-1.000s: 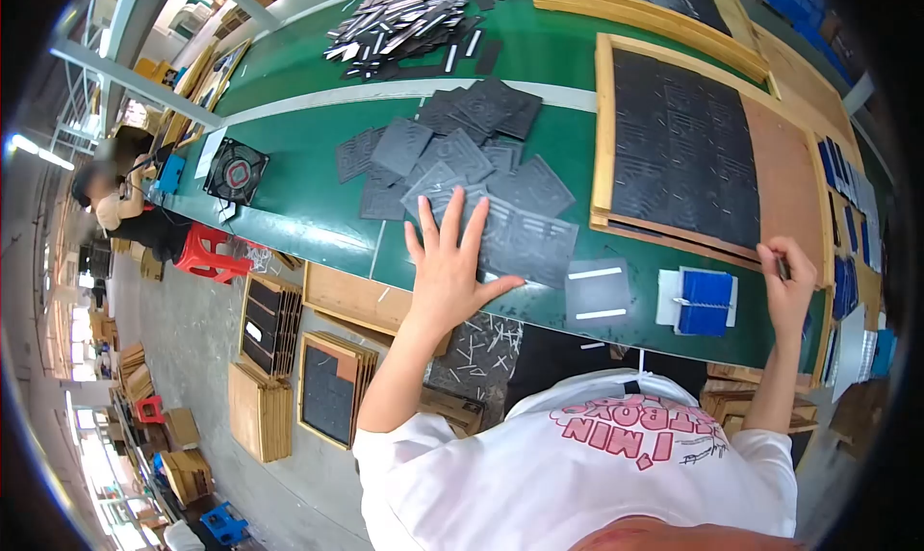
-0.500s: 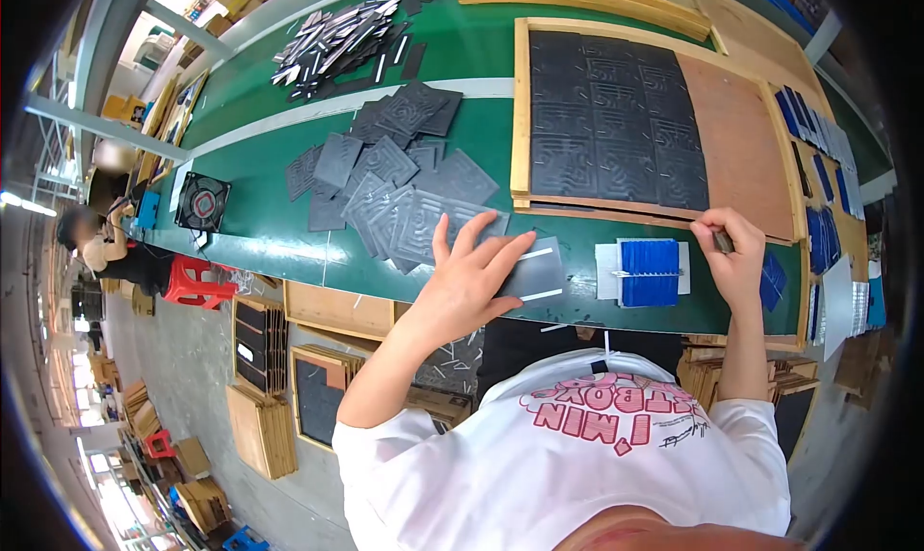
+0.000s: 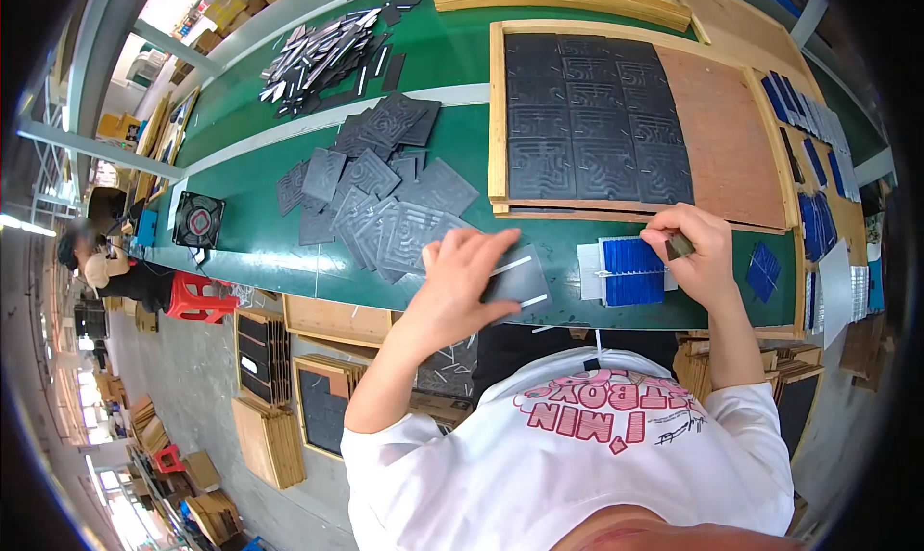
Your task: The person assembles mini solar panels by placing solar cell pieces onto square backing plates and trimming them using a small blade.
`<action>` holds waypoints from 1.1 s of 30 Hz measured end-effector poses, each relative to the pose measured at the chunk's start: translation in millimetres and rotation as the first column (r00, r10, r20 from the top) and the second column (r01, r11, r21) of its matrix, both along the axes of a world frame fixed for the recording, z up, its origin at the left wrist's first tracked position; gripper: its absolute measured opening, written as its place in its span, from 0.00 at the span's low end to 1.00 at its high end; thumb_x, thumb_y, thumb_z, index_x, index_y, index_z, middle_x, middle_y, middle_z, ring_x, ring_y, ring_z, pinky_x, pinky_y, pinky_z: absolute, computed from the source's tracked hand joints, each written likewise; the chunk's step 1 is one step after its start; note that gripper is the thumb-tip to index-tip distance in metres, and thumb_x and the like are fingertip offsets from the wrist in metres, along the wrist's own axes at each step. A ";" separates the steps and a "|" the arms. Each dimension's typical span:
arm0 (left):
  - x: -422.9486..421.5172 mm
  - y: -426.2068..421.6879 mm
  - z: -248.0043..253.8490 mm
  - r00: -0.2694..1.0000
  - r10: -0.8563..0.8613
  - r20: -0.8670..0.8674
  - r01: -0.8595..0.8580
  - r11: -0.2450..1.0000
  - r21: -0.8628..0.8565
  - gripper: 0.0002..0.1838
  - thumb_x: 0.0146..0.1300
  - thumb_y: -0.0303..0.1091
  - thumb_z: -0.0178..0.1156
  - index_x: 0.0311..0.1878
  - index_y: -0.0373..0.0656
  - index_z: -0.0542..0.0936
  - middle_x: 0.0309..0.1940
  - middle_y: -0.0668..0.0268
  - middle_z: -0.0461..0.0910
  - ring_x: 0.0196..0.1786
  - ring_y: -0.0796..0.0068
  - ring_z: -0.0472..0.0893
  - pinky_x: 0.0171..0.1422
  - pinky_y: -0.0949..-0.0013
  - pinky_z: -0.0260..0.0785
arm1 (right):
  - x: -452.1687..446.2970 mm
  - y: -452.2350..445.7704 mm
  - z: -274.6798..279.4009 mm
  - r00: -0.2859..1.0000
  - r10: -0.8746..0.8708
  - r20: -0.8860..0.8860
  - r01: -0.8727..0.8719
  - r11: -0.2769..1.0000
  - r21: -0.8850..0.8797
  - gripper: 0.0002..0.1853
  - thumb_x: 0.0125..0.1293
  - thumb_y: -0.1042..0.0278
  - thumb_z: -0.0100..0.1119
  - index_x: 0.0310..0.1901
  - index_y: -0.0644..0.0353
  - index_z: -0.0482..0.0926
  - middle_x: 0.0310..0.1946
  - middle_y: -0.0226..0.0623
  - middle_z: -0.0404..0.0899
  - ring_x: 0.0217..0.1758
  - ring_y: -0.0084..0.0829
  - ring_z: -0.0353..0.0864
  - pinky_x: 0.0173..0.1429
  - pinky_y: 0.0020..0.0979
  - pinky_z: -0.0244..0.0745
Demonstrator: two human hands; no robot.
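A white short-sleeved shirt (image 3: 568, 469) bears pink lettering (image 3: 599, 415) and black script (image 3: 684, 437)

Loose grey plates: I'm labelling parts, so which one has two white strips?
The grey plate near the green table's front edge, partly hidden by the left hand; the heaped plates beyond show no white strips.

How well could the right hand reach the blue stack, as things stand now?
Probably yes: the right hand is at the right edge of the blue stack and nothing seems to block it, though it holds a small dark object.
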State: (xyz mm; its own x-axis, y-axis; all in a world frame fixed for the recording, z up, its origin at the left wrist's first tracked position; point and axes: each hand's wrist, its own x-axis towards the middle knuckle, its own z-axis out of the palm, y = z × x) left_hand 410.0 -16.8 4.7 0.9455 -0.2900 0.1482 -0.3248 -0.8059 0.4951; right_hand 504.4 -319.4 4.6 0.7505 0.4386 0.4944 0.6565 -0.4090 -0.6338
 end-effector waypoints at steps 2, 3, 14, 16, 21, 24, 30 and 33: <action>-6.7 -8.7 -4.3 0.999 -0.029 -0.016 0.031 0.991 0.127 0.44 0.45 0.32 0.78 0.68 0.45 0.71 0.51 0.62 0.76 0.60 0.59 0.70 0.61 0.53 0.56 | 0.1 1.4 -0.7 1.000 0.019 -0.002 -0.019 1.000 0.011 0.07 0.57 0.74 0.72 0.32 0.62 0.81 0.26 0.35 0.82 0.27 0.32 0.81 0.32 0.30 0.73; -5.7 -11.0 -5.1 0.999 -0.013 -0.033 0.017 0.992 0.129 0.44 0.45 0.33 0.78 0.69 0.46 0.70 0.51 0.62 0.76 0.60 0.58 0.70 0.61 0.53 0.56 | 0.5 2.0 -1.1 1.000 0.027 -0.003 -0.027 1.000 0.014 0.07 0.58 0.74 0.72 0.32 0.62 0.81 0.26 0.35 0.82 0.27 0.32 0.81 0.32 0.30 0.73; 48.3 16.2 4.4 0.998 -0.061 -0.023 0.057 0.988 -0.143 0.17 0.49 0.23 0.73 0.44 0.43 0.83 0.37 0.63 0.77 0.45 0.62 0.77 0.49 0.59 0.68 | -6.5 10.7 2.4 0.997 0.076 -0.021 -0.076 0.997 0.013 0.08 0.57 0.74 0.73 0.31 0.62 0.80 0.26 0.37 0.81 0.27 0.33 0.81 0.33 0.30 0.74; 47.0 16.2 23.9 0.999 -0.035 0.008 0.036 0.967 -0.251 0.13 0.49 0.18 0.70 0.38 0.40 0.83 0.32 0.62 0.78 0.37 0.64 0.80 0.40 0.66 0.72 | -6.3 10.6 3.9 0.994 0.098 -0.043 -0.098 0.995 0.006 0.09 0.55 0.74 0.74 0.32 0.62 0.80 0.26 0.37 0.81 0.28 0.33 0.81 0.34 0.30 0.74; 20.2 -6.9 36.1 0.972 0.023 0.234 0.081 0.902 -0.424 0.12 0.47 0.16 0.67 0.35 0.40 0.82 0.35 0.62 0.79 0.45 0.61 0.83 0.48 0.64 0.76 | -12.1 31.7 19.0 0.981 0.193 -0.001 -0.192 0.976 0.098 0.18 0.45 0.78 0.76 0.40 0.59 0.80 0.40 0.38 0.82 0.39 0.36 0.84 0.40 0.31 0.78; 14.1 -29.7 11.5 0.900 -0.020 0.435 0.318 0.713 -0.625 0.13 0.41 0.13 0.65 0.31 0.42 0.82 0.37 0.59 0.78 0.49 0.48 0.83 0.57 0.48 0.78 | -9.7 40.5 14.7 0.947 0.189 0.261 -0.240 0.954 0.181 0.21 0.39 0.79 0.72 0.39 0.56 0.81 0.41 0.36 0.83 0.35 0.35 0.82 0.35 0.31 0.76; 11.7 -50.8 -19.6 0.814 0.152 0.561 0.227 0.805 -0.548 0.15 0.42 0.18 0.70 0.33 0.42 0.77 0.50 0.57 0.78 0.66 0.44 0.74 0.70 0.44 0.66 | -9.5 20.9 13.4 0.650 0.231 0.724 -0.269 0.961 -0.065 0.12 0.43 0.71 0.67 0.34 0.55 0.83 0.41 0.30 0.85 0.21 0.20 0.68 0.23 0.24 0.58; 11.7 -53.2 -10.1 0.858 0.082 0.507 0.176 0.880 -0.440 0.26 0.39 0.26 0.76 0.42 0.44 0.74 0.62 0.48 0.74 0.70 0.40 0.70 0.72 0.42 0.61 | -16.5 20.6 15.7 0.592 0.220 0.775 -0.228 0.969 -0.101 0.09 0.41 0.71 0.67 0.30 0.53 0.83 0.38 0.25 0.84 0.22 0.18 0.67 0.23 0.22 0.55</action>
